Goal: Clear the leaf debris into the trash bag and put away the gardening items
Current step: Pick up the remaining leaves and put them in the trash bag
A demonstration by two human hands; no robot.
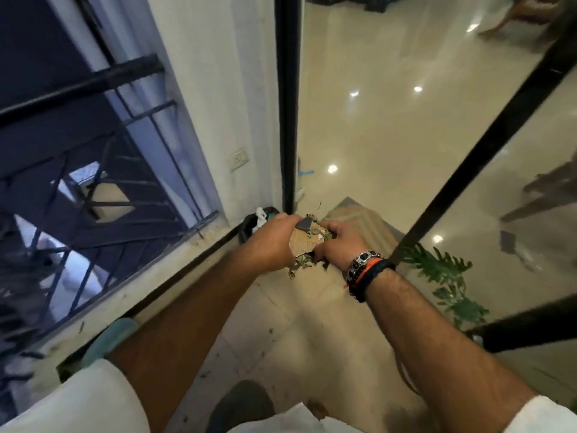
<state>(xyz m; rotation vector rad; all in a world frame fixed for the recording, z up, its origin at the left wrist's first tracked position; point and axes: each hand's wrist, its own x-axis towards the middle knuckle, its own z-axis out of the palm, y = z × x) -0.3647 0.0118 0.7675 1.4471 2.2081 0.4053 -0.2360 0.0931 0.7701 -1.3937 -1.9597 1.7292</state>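
Observation:
Both hands are stretched out in front of me and grip a piece of brown cardboard (304,242) heaped with leaf debris (301,264). My left hand (273,240) clasps its left edge and my right hand (342,245), with bracelets on the wrist, clasps its right edge. Green and dry leaves hang below the cardboard between the hands. Just beyond my left hand, in the corner by the wall, stands a black trash bag (249,225) with something white inside.
A barred window (93,170) and its ledge run along the left. A black door frame (287,104) stands ahead, glossy tiled floor beyond. A wooden mat (368,223) lies past the hands. A green potted plant (449,282) stands right. Small leaf bits dot the floor tiles (296,354).

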